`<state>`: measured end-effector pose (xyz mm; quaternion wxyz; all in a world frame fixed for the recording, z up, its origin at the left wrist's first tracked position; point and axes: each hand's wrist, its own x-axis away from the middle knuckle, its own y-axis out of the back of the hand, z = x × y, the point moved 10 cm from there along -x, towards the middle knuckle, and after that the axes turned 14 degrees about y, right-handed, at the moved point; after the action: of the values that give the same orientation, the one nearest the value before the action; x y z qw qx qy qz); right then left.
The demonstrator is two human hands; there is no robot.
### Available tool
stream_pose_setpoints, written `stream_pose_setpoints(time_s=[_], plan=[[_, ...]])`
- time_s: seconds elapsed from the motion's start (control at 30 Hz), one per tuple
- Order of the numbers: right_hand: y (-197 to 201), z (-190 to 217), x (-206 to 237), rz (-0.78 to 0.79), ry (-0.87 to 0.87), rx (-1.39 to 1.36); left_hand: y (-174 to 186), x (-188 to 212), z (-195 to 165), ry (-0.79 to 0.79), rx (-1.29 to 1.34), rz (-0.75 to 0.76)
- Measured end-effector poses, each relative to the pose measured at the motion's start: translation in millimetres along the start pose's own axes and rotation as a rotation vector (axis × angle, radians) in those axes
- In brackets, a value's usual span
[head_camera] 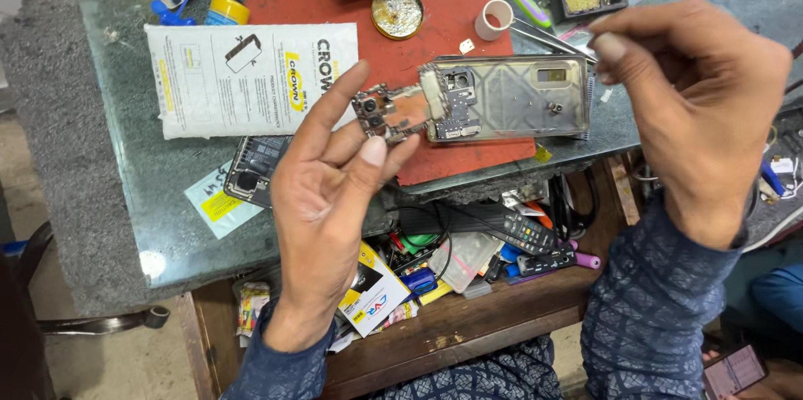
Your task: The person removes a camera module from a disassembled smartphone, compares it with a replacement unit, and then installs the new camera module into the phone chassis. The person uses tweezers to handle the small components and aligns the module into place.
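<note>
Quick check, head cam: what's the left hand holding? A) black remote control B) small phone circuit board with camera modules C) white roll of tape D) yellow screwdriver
B: the left hand pinches a small phone circuit board with camera modules between thumb and fingertips, held up just beside the opened silver phone frame over the red work mat.

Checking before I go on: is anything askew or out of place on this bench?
Yes. The opened phone lies half off the red mat, overhanging the glass table edge. The drawer below is open and crammed with clutter.
</note>
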<state>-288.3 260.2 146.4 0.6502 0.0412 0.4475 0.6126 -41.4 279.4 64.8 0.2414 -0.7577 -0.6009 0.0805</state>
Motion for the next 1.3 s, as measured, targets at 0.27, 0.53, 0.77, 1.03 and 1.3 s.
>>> stream_pose_setpoints(time_s=[0.27, 0.53, 0.77, 1.03, 1.3], plan=[[-14, -9, -3, 0.308, 0.01, 0.321, 4, -19, 11, 0.01, 0.066, -0.061], [-31, -22, 5, 0.411, -0.017, 0.468, 8, -20, 14, 0.022, 0.118, -0.026], [-32, -9, -2, 0.306, -0.063, 0.283, 13, -18, 11, 0.028, 0.092, -0.011], [-52, 50, -12, 0.217, 0.213, -0.151, 8, -18, 17, 0.088, 0.055, 0.017], [-84, 87, -6, 0.164, 0.473, -0.027, -3, -14, 22, 0.085, 0.105, 0.108]])
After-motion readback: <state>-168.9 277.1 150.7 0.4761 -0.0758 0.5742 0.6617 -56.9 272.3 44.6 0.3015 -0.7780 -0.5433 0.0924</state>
